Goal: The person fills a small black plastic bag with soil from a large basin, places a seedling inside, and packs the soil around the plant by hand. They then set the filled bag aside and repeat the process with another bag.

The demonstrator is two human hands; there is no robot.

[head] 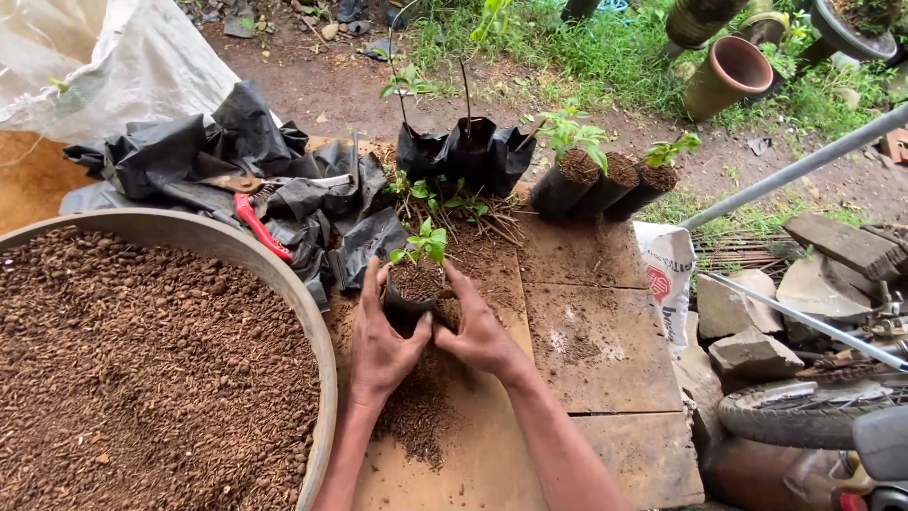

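Brown, crumbly potting mix fills the wide round grey basin [317, 331] at lower left. Beside it, on the soil-strewn wooden tabletop [605, 350], left hand [383, 345] and right hand [478, 331] each close their grip around a small black plastic seedling bag [411, 303] holding a green sprout [423, 244].

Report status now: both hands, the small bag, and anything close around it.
Left hand and right hand clasp seedling bag. Bag upright on board. Soil basin at left.

Backyard plant nursery: seedling bags [473, 151], soil basin [312, 312], clay pots [728, 71].
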